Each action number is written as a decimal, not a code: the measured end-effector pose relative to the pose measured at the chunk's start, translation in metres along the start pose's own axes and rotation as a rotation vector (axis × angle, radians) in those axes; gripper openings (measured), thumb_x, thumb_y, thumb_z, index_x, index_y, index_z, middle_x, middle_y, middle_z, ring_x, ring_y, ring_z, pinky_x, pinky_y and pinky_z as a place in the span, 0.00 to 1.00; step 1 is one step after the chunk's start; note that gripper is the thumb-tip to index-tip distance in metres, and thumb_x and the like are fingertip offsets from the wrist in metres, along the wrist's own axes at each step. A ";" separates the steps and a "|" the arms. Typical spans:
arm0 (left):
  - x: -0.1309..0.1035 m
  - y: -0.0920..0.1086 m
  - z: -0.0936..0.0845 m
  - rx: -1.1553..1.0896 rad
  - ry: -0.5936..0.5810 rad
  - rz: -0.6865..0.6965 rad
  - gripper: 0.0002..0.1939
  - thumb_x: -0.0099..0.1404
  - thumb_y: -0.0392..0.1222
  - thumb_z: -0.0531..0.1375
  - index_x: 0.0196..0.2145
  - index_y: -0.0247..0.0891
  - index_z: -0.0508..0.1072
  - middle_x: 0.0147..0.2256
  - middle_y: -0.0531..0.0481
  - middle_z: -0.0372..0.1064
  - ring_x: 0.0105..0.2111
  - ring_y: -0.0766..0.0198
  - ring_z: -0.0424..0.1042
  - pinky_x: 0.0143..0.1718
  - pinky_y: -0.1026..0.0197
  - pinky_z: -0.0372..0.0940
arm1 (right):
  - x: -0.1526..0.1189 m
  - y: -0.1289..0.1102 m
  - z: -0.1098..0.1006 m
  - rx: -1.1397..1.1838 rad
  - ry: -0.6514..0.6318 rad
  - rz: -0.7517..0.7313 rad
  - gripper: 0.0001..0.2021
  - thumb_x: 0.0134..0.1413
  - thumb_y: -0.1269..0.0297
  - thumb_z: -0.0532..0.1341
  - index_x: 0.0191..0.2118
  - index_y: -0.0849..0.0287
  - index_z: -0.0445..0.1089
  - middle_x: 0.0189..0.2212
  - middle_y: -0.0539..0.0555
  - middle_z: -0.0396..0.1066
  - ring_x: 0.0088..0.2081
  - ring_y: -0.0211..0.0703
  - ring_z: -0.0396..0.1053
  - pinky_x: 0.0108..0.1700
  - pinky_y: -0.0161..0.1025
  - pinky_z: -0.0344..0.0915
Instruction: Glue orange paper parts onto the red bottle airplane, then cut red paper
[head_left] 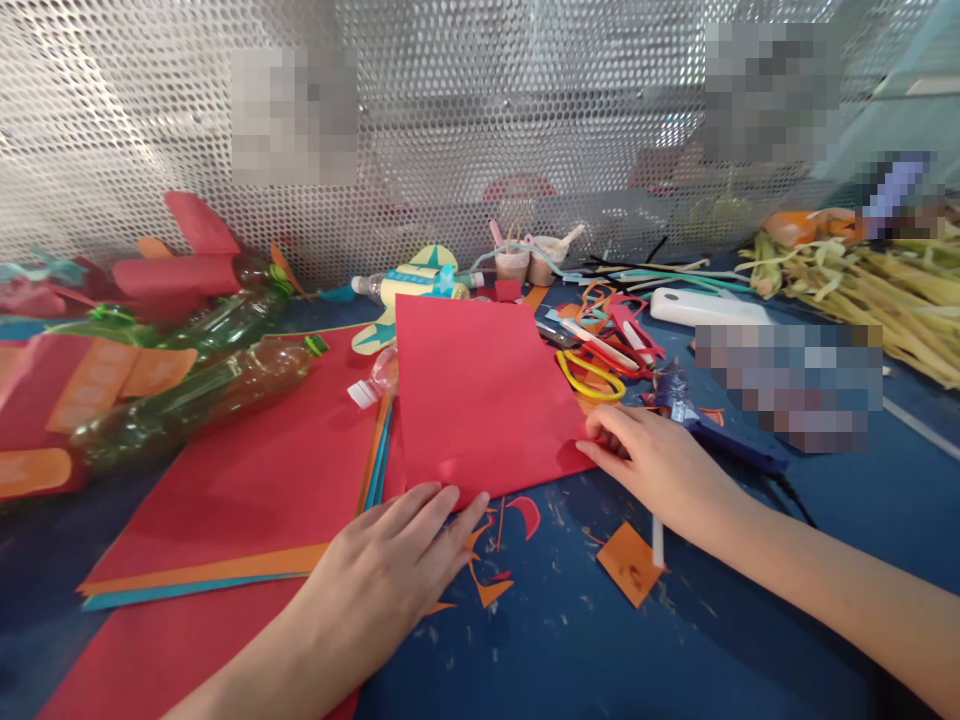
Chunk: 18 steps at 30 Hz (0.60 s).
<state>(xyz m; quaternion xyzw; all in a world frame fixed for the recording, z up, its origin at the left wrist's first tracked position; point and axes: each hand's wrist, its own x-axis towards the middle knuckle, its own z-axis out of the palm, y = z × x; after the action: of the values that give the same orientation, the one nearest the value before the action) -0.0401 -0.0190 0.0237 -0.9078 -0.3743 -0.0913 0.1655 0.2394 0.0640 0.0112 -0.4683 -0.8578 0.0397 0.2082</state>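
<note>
A red sheet of paper (480,390) lies in front of me, its far edge raised a little. My left hand (405,560) rests at its near edge, fingers stretched out and lying flat on it. At the lower right corner, my right hand (667,465) pinches the sheet between thumb and curled fingers. Below the sheet are a curved red scrap (527,518) and an orange scrap (493,592). A square orange piece (631,564) lies near a white stick (658,543). Scissors with yellow handles (591,378) and a dark blue glue gun (739,445) lie beyond my right hand.
Stacked coloured sheets (277,450) lie left, with green plastic bottles (202,395) behind. A decorated bottle (420,287), small cups (512,264), a white device (709,307) and corn husks (885,290) line the back. A perforated metal screen (480,130) closes off the far side.
</note>
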 end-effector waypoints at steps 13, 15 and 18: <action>-0.002 -0.003 0.009 0.059 0.003 0.029 0.20 0.73 0.40 0.43 0.52 0.42 0.72 0.44 0.48 0.75 0.43 0.61 0.74 0.44 0.59 0.70 | 0.002 -0.001 0.000 0.052 -0.014 0.035 0.09 0.56 0.70 0.61 0.30 0.56 0.59 0.26 0.50 0.68 0.26 0.41 0.68 0.28 0.38 0.62; -0.002 -0.003 0.009 0.045 0.015 0.043 0.19 0.72 0.39 0.44 0.52 0.42 0.71 0.47 0.50 0.75 0.45 0.62 0.73 0.46 0.60 0.69 | 0.002 -0.001 0.000 0.050 -0.017 0.038 0.09 0.56 0.71 0.62 0.30 0.56 0.59 0.26 0.49 0.67 0.25 0.40 0.68 0.28 0.37 0.61; -0.001 -0.005 0.006 0.052 0.034 0.043 0.19 0.72 0.38 0.46 0.53 0.41 0.70 0.47 0.52 0.75 0.45 0.63 0.73 0.46 0.60 0.68 | 0.002 -0.001 0.000 0.036 -0.014 0.033 0.09 0.56 0.72 0.62 0.30 0.56 0.59 0.26 0.49 0.67 0.25 0.40 0.68 0.27 0.37 0.61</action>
<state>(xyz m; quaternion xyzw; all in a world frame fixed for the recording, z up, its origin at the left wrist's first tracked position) -0.0439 -0.0144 0.0184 -0.9093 -0.3544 -0.0933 0.1973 0.2375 0.0648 0.0119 -0.4783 -0.8505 0.0619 0.2101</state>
